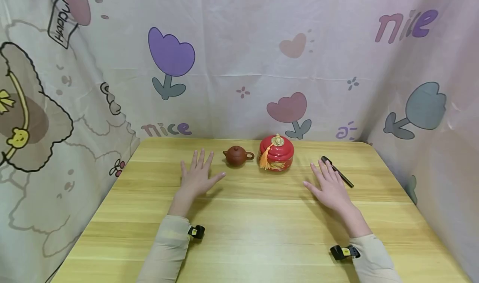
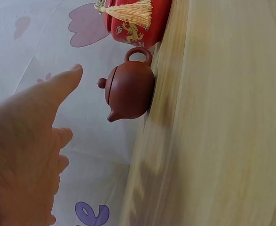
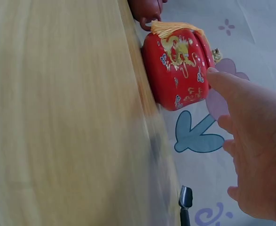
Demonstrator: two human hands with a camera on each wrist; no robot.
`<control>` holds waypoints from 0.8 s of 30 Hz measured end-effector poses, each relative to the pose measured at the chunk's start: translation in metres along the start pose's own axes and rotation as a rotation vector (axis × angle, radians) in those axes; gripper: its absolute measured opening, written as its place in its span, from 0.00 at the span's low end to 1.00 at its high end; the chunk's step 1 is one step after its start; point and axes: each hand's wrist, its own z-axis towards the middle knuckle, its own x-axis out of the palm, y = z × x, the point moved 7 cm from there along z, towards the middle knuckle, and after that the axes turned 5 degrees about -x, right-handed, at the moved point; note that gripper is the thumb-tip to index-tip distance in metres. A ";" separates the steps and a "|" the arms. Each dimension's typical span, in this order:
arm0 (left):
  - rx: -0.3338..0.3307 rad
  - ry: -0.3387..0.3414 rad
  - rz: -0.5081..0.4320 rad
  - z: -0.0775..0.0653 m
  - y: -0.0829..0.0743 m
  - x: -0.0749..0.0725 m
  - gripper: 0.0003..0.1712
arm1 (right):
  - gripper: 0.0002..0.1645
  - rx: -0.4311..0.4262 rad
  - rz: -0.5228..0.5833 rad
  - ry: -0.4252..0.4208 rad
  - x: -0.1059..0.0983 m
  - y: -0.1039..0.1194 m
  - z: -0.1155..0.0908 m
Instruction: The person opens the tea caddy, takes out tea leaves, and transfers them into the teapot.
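Observation:
My left hand (image 1: pixel 197 177) spreads its fingers over the table, left of a small brown clay teapot (image 1: pixel 236 156). The teapot's spout points toward this hand and its handle faces right. Beside the teapot stands a round red lidded jar (image 1: pixel 277 155) with gold dragon decoration, a gold knob and an orange tassel (image 1: pixel 265 158). On the right, my right hand (image 1: pixel 331 188) is also spread and holds nothing. Its fingers overlap a slim black pen (image 1: pixel 342 175) in the head view. The right wrist view shows the capped end of the pen (image 3: pixel 185 197) below the jar (image 3: pixel 177 70).
The wooden table (image 1: pixel 239 233) ends at a back edge close behind the teapot and jar. A printed curtain (image 1: pixel 232 45) hangs behind it and along both sides. Black wrist cameras are strapped at both sleeves.

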 end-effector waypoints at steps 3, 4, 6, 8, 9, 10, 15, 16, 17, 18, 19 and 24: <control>0.000 0.004 -0.006 0.000 0.000 -0.001 0.52 | 0.50 -0.007 -0.002 -0.012 0.000 0.001 0.001; 0.002 0.006 -0.010 0.000 -0.001 -0.001 0.52 | 0.49 -0.012 -0.001 -0.017 0.000 0.002 0.001; 0.003 0.011 -0.016 0.001 -0.001 -0.001 0.52 | 0.49 -0.022 0.002 -0.027 -0.001 0.004 0.002; 0.007 0.015 -0.017 0.002 -0.001 0.000 0.51 | 0.49 -0.038 0.006 -0.038 -0.002 0.007 0.002; 0.008 0.017 -0.017 0.002 -0.001 0.000 0.51 | 0.49 -0.046 0.007 -0.041 -0.003 0.009 0.003; 0.009 0.019 -0.014 0.003 -0.001 0.001 0.51 | 0.49 -0.055 0.007 -0.044 -0.003 0.012 0.003; 0.015 0.018 -0.010 0.007 0.001 0.000 0.52 | 0.49 -0.104 0.005 -0.061 -0.007 0.026 0.010; 0.016 0.017 -0.005 0.008 0.001 0.000 0.52 | 0.49 -0.112 0.008 -0.065 -0.008 0.030 0.012; 0.019 0.016 -0.003 0.009 0.001 0.000 0.52 | 0.49 -0.120 0.013 -0.066 -0.008 0.033 0.014; 0.023 0.017 -0.004 0.010 0.001 0.000 0.52 | 0.50 -0.128 0.016 -0.065 -0.009 0.036 0.015; 0.027 0.017 -0.005 0.011 0.000 -0.001 0.52 | 0.50 -0.135 0.017 -0.067 -0.009 0.039 0.017; 0.059 0.015 -0.001 0.015 -0.005 -0.001 0.53 | 0.51 -0.179 0.014 -0.075 -0.009 0.059 0.027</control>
